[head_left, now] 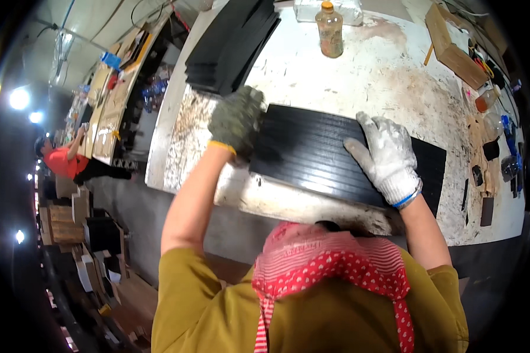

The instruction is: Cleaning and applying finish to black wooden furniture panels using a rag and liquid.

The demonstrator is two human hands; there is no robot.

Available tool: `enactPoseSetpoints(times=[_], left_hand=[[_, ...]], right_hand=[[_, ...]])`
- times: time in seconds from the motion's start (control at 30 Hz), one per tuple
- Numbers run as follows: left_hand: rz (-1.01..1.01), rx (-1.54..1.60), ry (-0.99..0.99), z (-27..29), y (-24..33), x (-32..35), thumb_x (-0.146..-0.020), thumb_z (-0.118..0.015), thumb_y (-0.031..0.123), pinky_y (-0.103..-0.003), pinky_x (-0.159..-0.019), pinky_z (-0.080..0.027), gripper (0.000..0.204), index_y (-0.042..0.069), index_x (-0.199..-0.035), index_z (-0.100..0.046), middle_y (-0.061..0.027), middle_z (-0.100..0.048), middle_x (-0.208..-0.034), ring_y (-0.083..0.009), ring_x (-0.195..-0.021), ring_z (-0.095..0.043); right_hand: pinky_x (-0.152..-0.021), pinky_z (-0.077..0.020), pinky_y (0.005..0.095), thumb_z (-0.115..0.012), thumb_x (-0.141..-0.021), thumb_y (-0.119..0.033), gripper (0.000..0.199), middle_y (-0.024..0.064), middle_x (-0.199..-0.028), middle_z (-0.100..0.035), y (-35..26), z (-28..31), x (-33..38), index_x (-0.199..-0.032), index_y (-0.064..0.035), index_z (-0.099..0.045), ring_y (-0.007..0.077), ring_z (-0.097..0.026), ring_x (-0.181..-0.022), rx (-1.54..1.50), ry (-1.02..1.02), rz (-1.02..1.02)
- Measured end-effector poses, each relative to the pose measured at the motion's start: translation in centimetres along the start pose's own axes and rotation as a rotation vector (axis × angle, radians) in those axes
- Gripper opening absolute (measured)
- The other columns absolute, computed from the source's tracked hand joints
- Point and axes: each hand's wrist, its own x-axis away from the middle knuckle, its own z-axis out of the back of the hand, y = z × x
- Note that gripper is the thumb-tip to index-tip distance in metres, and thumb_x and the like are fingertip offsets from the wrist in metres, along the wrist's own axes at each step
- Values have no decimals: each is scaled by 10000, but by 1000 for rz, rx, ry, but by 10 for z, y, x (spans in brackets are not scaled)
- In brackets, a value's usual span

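A long black ribbed panel [312, 150] lies slantwise along the near edge of the worktable, its top striped with fine grooves. My left hand [237, 120], in a dirty dark green glove with a yellow cuff, is closed at the panel's left end; its fingertips are partly hidden. Flat on the right part of the panel rests my right hand [388, 156], in a whitish glove with a blue cuff, thumb spread from the fingers. Beyond my left hand is a stack of flat black pieces [227, 50].
The stained white worktable [371, 76] bears an orange-capped bottle [330, 32] at the far side. A cardboard box [456, 50] sits far right, near dark scraps [487, 212] and another bottle [486, 101]. A person in red [68, 160] is at another bench [109, 117], left.
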Motion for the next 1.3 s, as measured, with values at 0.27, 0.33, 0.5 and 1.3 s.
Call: enactPoseSetpoints(times=[0.27, 0.33, 0.5, 1.3], left_hand=[[-478, -297, 115, -41, 1, 8, -922, -570, 187, -429, -815, -572, 385, 112, -1300, -590, -168, -625, -1258, -304, -1049, -674], [-656, -292, 274, -46, 1, 7, -922, -552, 181, -431, -877, -566, 380, 80, -1285, -597, -168, -640, -1224, -333, -1081, -660], [-791, -398, 420, -53, 18, 38, -956, -522, 179, -464, -891, -545, 340, 171, -1280, -625, -113, -655, -1221, -297, -1044, -662], [-585, -342, 363, -51, 3, 17, -923, -554, 172, -403, -855, -561, 342, 109, -1256, -598, -103, -651, -1203, -250, -1109, -650]], right_hand=[[-857, -494, 471, -631, -905, -487, 572, 206, -1006, -655, -1, 2, -3, -1251, -31, -619, 369, -635, -947, -10, -13, -15], [-857, -494, 472, -626, -909, -490, 573, 205, -1006, -655, -1, 1, -8, -1259, -37, -616, 369, -636, -945, -5, -43, -24], [-860, -499, 466, -598, -929, -505, 567, 207, -1003, -659, 4, -1, -4, -1269, -50, -607, 375, -637, -955, 11, 16, 8], [-853, -495, 467, -615, -935, -453, 512, 200, -955, -668, 2, -2, -16, -1223, -30, -623, 370, -639, -927, 34, 12, 17]])
